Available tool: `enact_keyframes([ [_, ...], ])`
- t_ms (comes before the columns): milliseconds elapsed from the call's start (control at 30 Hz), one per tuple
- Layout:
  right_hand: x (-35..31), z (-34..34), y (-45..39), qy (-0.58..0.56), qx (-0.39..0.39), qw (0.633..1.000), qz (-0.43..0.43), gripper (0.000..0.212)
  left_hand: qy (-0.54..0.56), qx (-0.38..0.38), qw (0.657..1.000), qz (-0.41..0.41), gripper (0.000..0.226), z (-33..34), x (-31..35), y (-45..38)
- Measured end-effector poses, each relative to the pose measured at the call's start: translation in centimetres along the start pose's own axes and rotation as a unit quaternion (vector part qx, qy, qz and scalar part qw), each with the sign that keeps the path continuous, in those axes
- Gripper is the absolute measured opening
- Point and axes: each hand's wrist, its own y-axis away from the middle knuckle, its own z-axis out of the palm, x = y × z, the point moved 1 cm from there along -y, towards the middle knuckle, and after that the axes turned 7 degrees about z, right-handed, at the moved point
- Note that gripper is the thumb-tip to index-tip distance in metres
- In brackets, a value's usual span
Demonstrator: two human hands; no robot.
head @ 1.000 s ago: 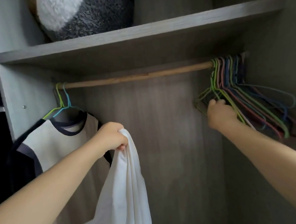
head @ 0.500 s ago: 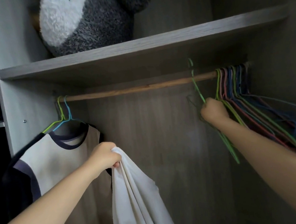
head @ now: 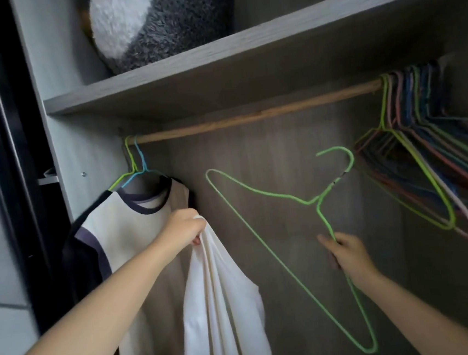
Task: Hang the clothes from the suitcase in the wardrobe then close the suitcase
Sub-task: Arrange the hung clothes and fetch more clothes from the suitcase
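My left hand (head: 185, 230) grips the top of a white garment (head: 224, 307), which hangs down in front of the wardrobe's back wall. My right hand (head: 345, 252) holds a green wire hanger (head: 268, 191) by one arm, tilted, free of the wooden rail (head: 250, 117) and well below it. At the rail's left end hangs a cream shirt with dark trim (head: 123, 225) on green and blue hangers. The suitcase is out of view.
A bunch of several coloured wire hangers (head: 425, 159) crowds the rail's right end. Above the rail a grey shelf (head: 243, 50) carries a grey and white plush toy (head: 155, 21). A dark door edge (head: 3, 171) stands at the left.
My right hand has lifted the green hanger off the rail and brought it down and left, away from the bunch. My left hand keeps its hold on the white garment.
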Motion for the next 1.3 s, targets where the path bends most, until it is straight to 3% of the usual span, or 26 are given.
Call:
enact_keyframes([
  [100, -0.1, 2.3, 1.2, -0.135, -0.124, 0.977, 0.106, 0.022, -0.046, -0.012, 0.999, 0.019, 0.020, -1.2, -0.7, 0.7],
  [167, -0.7, 3.8, 1.5, -0.133, -0.160, 0.970, 0.128, 0.020, -0.096, -0.027, 0.995, 0.027, 0.028, -1.9, -1.4, 1.0],
  [267, -2.6, 4.6, 0.8, -0.068, -0.097, 0.989, 0.089, 0.046, -0.154, -0.070, 0.985, 0.036, 0.032, -3.0, -2.3, 2.0],
  [333, -4.2, 4.3, 0.1, -0.013, -0.068, 0.997, 0.027, 0.051, -0.195, -0.103, 0.975, 0.040, 0.030, -3.9, -2.9, 2.5],
  [500, -6.5, 3.3, -1.5, 0.063, -0.092, 0.992, -0.058, 0.054, -0.235, -0.114, 0.963, 0.061, 0.025, -5.8, -4.0, 3.7],
  [700, -7.5, 4.3, -1.6, 0.073, -0.141, 0.985, -0.070, 0.055, -0.278, -0.171, 0.940, 0.101, 0.033, -5.1, -2.5, 5.0],
  [867, -7.8, 6.6, 0.1, 0.057, -0.202, 0.977, -0.040, 0.054, -0.302, -0.113, 0.931, 0.171, 0.041, -3.0, -0.7, 5.3],
  [933, -7.8, 6.5, 0.1, 0.046, -0.201, 0.978, -0.019, 0.055, -0.271, -0.074, 0.948, 0.152, 0.040, -3.1, -0.9, 5.3],
  [1067, -8.2, 4.7, -0.3, 0.070, -0.165, 0.983, -0.025, 0.054, -0.211, -0.029, 0.972, 0.102, 0.030, -4.8, -1.8, 5.5],
  [1300, -10.2, 0.9, -0.5, 0.091, -0.089, 0.989, -0.073, 0.054, -0.241, 0.029, 0.962, 0.121, 0.038, -4.7, -1.7, 6.3],
])
